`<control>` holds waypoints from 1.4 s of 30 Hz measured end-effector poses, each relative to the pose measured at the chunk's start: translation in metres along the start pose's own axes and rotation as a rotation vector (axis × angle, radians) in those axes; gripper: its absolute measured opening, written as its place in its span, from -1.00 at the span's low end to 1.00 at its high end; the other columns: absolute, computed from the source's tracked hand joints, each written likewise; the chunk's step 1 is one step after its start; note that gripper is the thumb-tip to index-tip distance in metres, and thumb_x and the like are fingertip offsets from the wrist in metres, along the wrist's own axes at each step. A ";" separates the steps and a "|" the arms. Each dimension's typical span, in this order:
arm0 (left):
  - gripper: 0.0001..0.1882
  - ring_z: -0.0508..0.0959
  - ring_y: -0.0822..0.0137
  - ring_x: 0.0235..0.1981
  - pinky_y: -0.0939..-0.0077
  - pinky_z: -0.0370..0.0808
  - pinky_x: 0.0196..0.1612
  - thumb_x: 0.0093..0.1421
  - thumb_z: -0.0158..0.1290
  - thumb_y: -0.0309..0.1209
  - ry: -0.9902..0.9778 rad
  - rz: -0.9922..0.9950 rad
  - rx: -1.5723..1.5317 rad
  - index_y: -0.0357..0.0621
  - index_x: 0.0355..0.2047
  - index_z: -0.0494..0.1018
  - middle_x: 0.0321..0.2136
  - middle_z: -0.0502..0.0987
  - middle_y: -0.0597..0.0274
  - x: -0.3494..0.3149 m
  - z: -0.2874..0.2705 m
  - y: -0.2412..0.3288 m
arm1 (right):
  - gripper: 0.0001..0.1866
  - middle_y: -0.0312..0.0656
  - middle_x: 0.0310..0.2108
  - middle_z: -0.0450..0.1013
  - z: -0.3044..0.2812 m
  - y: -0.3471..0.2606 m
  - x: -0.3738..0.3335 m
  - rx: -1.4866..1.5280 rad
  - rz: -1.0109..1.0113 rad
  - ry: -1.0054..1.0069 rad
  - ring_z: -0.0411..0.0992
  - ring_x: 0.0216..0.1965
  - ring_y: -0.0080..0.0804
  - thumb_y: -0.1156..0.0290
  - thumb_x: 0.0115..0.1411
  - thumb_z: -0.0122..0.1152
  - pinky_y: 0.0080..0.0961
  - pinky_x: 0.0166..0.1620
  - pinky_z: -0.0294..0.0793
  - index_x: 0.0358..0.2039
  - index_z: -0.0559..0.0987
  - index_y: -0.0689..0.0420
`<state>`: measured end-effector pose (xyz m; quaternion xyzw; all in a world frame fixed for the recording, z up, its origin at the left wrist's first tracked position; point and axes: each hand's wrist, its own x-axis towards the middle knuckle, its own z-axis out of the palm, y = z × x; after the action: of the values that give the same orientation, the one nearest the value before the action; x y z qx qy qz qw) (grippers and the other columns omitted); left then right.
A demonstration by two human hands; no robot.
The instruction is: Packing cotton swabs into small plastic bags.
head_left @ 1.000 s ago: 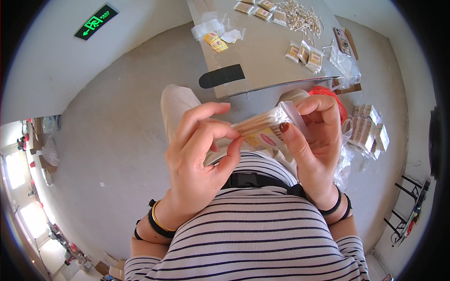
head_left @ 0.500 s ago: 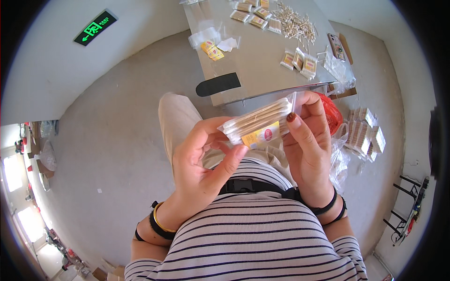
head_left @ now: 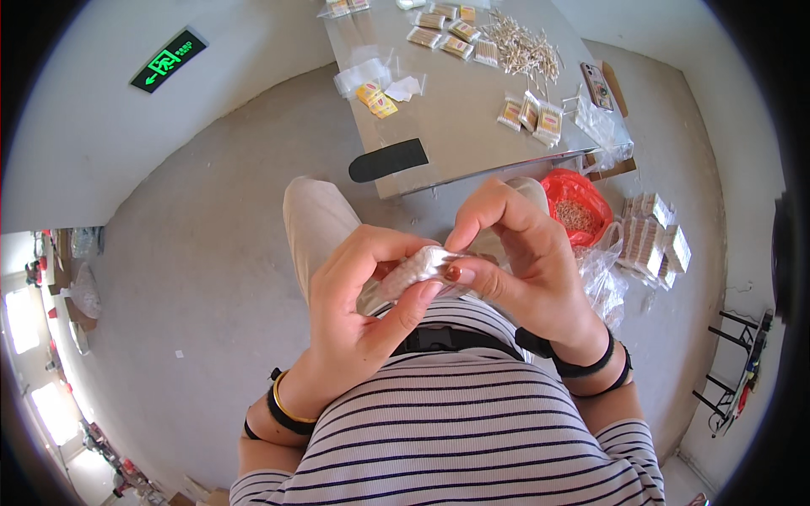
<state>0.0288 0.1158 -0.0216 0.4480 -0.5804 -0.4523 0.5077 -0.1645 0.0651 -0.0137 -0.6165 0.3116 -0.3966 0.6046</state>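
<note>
A small clear plastic packet of thin wooden sticks [head_left: 413,268] sits between both my hands, close in front of my striped shirt. My left hand [head_left: 363,304] wraps it from below and the left, thumb pressed against its side. My right hand [head_left: 515,253] pinches its right end with thumb and fingertips. The packet is seen end-on and is mostly covered by my fingers.
A grey table [head_left: 456,110] lies ahead with filled packets [head_left: 531,114], a heap of loose sticks [head_left: 523,52], empty bags [head_left: 371,80], a black flat object [head_left: 390,160] and a phone [head_left: 596,86]. To the right on the floor are a red bag [head_left: 575,202] and stacked packets [head_left: 650,244].
The packet was held up lengthwise, its sticks and label showing. Now it is lower and turned end-on, with both hands closed more tightly around it.
</note>
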 end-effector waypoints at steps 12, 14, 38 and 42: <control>-0.69 0.56 0.40 -0.38 0.59 0.47 -0.30 0.04 0.33 -0.52 0.022 0.168 0.183 -0.28 -0.18 0.56 -0.31 0.60 0.19 0.004 -0.005 0.015 | -0.76 -0.18 -0.25 0.46 0.006 0.009 -0.009 -0.171 -0.315 0.081 0.44 -0.21 -0.31 0.52 0.10 0.39 -0.46 -0.12 0.42 -0.20 0.57 0.16; -0.60 0.56 0.38 -0.40 0.59 0.46 -0.33 -0.07 0.38 -0.51 0.044 0.398 0.499 -0.20 -0.17 0.57 -0.33 0.64 0.27 0.007 -0.006 0.023 | -0.71 -0.15 -0.19 0.49 0.011 0.010 -0.007 0.069 -0.200 0.123 0.47 -0.14 -0.27 0.51 0.10 0.39 -0.42 -0.05 0.46 -0.15 0.57 0.18; -0.58 0.56 0.46 -0.15 0.54 0.52 -0.06 0.19 0.23 -0.51 0.342 -0.195 -0.599 -0.24 0.03 0.38 -0.19 0.57 0.19 0.023 0.003 -0.046 | -0.67 -0.08 -0.58 0.15 0.020 0.029 0.020 -0.590 -0.105 0.359 0.12 -0.57 -0.32 0.30 0.41 0.00 -0.39 -0.49 0.18 -0.45 0.29 0.24; -0.63 0.55 0.45 -0.09 0.53 0.50 0.02 0.19 0.22 -0.55 0.279 -0.135 -0.619 -0.27 -0.01 0.41 -0.14 0.56 0.18 0.016 0.004 -0.046 | -0.63 -0.27 -0.65 0.10 0.017 0.037 0.022 -0.412 -0.076 0.398 0.07 -0.58 -0.54 0.31 0.45 -0.06 -0.52 -0.51 0.11 -0.51 0.28 0.21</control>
<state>0.0266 0.0919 -0.0639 0.3676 -0.3096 -0.5738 0.6632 -0.1359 0.0520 -0.0475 -0.6475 0.4749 -0.4604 0.3785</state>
